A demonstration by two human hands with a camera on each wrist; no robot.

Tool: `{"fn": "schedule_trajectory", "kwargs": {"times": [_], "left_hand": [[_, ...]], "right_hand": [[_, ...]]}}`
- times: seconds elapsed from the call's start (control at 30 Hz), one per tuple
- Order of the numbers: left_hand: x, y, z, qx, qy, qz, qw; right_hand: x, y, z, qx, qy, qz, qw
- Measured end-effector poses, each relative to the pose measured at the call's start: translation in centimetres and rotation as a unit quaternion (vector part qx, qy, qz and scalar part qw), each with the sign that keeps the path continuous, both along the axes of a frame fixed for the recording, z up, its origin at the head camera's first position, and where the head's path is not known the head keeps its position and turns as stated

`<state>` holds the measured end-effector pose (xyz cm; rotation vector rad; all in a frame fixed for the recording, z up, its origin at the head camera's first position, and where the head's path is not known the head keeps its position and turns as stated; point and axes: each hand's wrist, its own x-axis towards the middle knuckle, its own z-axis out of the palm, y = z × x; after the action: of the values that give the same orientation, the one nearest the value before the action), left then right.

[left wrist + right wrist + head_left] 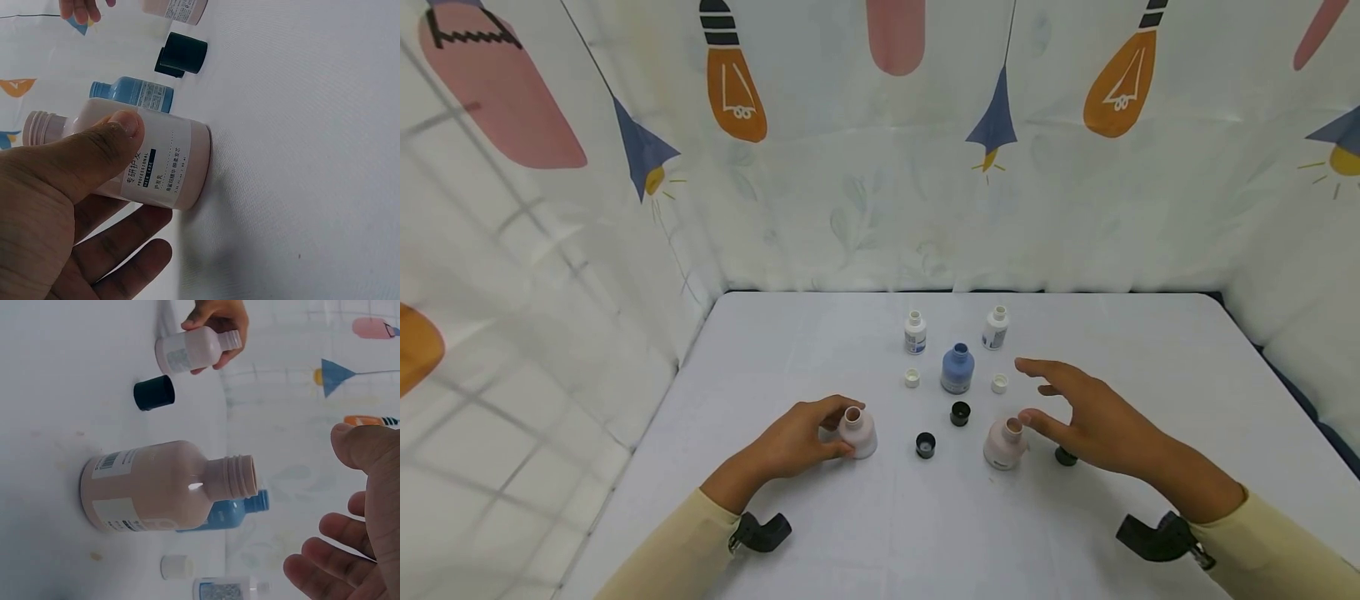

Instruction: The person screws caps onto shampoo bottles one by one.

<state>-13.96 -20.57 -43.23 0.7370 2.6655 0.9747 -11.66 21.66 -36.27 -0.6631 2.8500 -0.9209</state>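
Observation:
An uncapped pale pink hair-care bottle (859, 433) stands at the left, and my left hand (808, 433) holds it between thumb and fingers. Its printed white label (156, 165) faces the left wrist view. Across from it, a second uncapped pinkish bottle (156, 487) stands upright on the table. My right hand (1086, 408) hovers beside that bottle with fingers spread and nothing in them. The right wrist view shows a gap between this hand and the bottle neck. Partly beneath the right hand lies a black cap (1065, 457).
Behind the pink bottles stand an uncapped blue bottle (957, 369) and two small white bottles, one left (915, 333) and one right (995, 328). Two white caps (912, 378) and two more black caps (926, 445) lie among them. A patterned curtain (865, 208) hangs behind the white table (775, 350).

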Motion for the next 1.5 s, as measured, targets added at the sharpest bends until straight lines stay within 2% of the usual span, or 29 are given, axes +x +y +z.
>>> {"fn": "schedule_trajectory", "kwargs": {"times": [0.7,0.93,1.27,1.5], "left_hand": [[-0.1,0.0,0.2,0.006,0.000,-0.009,0.9999],[-0.2,0.0,0.0,0.008,0.012,-0.016,0.9998],[0.0,-0.1,0.0,0.010,0.001,-0.003,0.9999],[0.0,-0.1,0.0,0.011,0.000,-0.005,0.9999]], "right_hand": [[0.3,-2.8,-0.4,-0.030,-0.006,0.025,0.999],[0.5,-3.8,-0.5,-0.038,-0.012,0.036,0.999],[0.5,-5.0,-0.7,-0.062,-0.028,0.059,0.996],[0.8,-5.6,-0.8,-0.052,-0.027,0.068,0.996]]}}
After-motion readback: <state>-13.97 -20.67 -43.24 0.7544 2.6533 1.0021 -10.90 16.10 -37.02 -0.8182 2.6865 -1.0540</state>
